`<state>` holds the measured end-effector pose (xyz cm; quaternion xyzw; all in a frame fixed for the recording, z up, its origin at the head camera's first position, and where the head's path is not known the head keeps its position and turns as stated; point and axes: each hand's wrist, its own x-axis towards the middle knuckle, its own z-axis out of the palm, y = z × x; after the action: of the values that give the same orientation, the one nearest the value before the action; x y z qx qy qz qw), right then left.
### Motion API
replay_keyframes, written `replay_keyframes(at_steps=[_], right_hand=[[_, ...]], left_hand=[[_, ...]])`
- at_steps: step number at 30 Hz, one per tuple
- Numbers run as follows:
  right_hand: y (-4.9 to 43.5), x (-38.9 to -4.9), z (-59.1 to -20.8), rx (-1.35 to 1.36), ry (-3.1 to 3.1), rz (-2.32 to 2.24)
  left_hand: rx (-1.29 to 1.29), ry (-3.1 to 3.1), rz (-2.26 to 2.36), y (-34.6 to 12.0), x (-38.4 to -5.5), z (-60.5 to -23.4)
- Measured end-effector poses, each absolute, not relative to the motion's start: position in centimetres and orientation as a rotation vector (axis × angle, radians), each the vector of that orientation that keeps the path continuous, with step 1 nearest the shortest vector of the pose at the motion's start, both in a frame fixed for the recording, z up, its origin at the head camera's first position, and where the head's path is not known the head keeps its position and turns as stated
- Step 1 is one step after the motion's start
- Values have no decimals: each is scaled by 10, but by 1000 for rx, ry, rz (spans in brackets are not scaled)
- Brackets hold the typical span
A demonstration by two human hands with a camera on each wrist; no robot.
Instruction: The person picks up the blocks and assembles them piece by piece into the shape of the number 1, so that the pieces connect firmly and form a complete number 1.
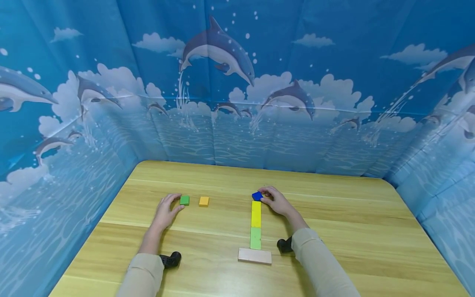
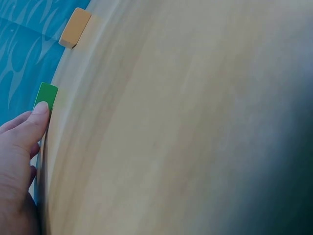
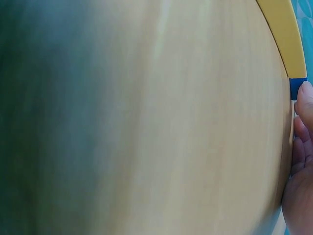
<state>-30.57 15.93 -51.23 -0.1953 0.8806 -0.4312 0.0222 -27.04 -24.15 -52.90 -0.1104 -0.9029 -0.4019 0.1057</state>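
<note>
Here, right hand (image 1: 277, 201) pinching blue block (image 1: 257, 196) at yellow bar's (image 1: 256, 213) far end, left hand (image 1: 165, 210) relaxed, fingertip touching green block (image 1: 184, 200), orange block (image 1: 203, 201) beside, on desk (image 1: 334, 222).

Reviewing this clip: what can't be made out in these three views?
- Blue block: head view, partly covered by the right hand; its full shape is hidden. Right wrist view cuts it at the edge.
- Left hand on the small green block: left wrist view shows one fingertip touching; the grip is unclear.
- Both wrist views: large dark, blurred areas over the table.
</note>
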Motion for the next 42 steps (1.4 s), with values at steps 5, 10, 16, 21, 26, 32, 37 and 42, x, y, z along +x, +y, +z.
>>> replay_keyframes(at_steps=[5,10,16,21,26,32,37,42], right_hand=[[159,-306,-513,-608,2730,-1336],[160,-307,-514,-621,2729,-1340],[160,-307,-514,-619,2722,-1351],[159,-305,-513,-618,2723,-1349],[159,-304,-513,-623,2728,-1348],[160,-304,-513,-630,2724,-1355],[160,-304,-513,-628,2726,-1352],[160,-304,-513,-627,2731,-1350]], left_hand=[[-317,-2646,-1205,-242,-271,-530],[-304,-2623,-1216,-242,-271,-531],[-292,-2603,-1215,-241,-270,-530],[-269,-2593,-1239,-240,-269,-530],[-237,-2588,-1289,-239,-269,-530],[-213,-2568,-1370,-240,-269,-531],[-167,-2515,-1431,-237,-268,-531],[-153,-2448,-1478,-228,-269,-529]])
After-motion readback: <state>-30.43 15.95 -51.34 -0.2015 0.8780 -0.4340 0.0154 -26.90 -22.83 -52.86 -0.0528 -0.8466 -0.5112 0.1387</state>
